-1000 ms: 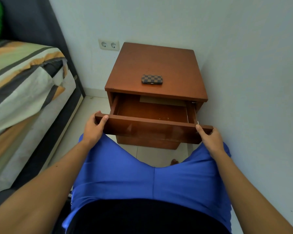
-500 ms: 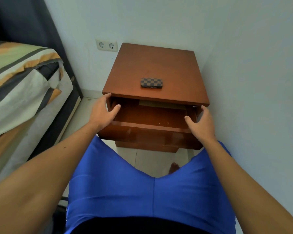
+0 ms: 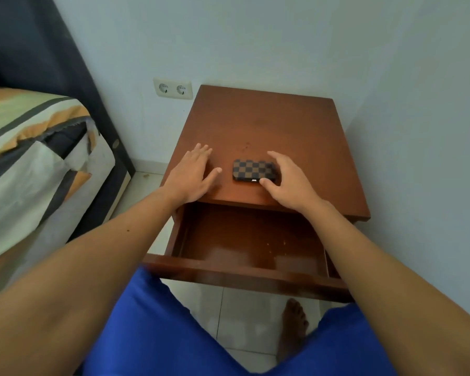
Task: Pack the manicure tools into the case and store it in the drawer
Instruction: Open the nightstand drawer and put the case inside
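A small closed case (image 3: 251, 170) with a brown checker pattern lies flat on top of the wooden nightstand (image 3: 282, 126). My right hand (image 3: 288, 180) curls around the case's right end, thumb at its front edge and fingers at its far side, touching it while it rests on the wood. My left hand (image 3: 192, 173) lies flat and spread on the tabletop just left of the case, not touching it. Below, the drawer (image 3: 244, 275) stands pulled out, and nothing lies inside. No loose manicure tools are visible.
A bed (image 3: 33, 158) with a striped cover stands on the left, a dark headboard behind it. A double wall socket (image 3: 173, 89) sits left of the nightstand. A wall runs close along the right. My blue shorts and a bare foot (image 3: 293, 324) are below the drawer.
Both hands left the drawer front and rose to the tabletop. The right hand closed around the case's right end; the left came down flat beside it. The drawer stays pulled out.
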